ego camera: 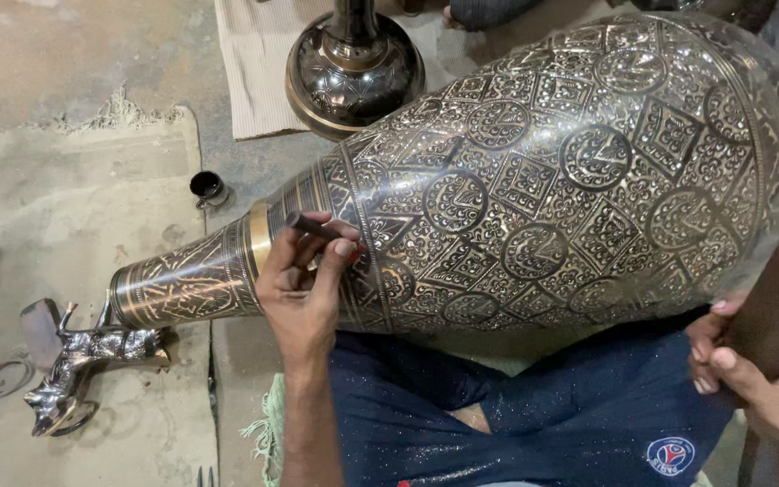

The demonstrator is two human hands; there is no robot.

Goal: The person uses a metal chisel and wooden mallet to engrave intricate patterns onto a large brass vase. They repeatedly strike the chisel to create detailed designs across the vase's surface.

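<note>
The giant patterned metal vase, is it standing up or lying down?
Lying down: the engraved dark metal vase rests sideways across the person's lap, neck pointing left.

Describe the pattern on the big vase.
Engraved circles and squares on dark metal vase, head view.

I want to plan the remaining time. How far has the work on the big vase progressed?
Done: the engraved pattern covers nearly all the visible vase, body and neck. In hand: the left hand holds a thin tool at the shoulder, by a plain gold band; the right hand is at the wide end. Left: cannot tell for the hidden side.
</note>
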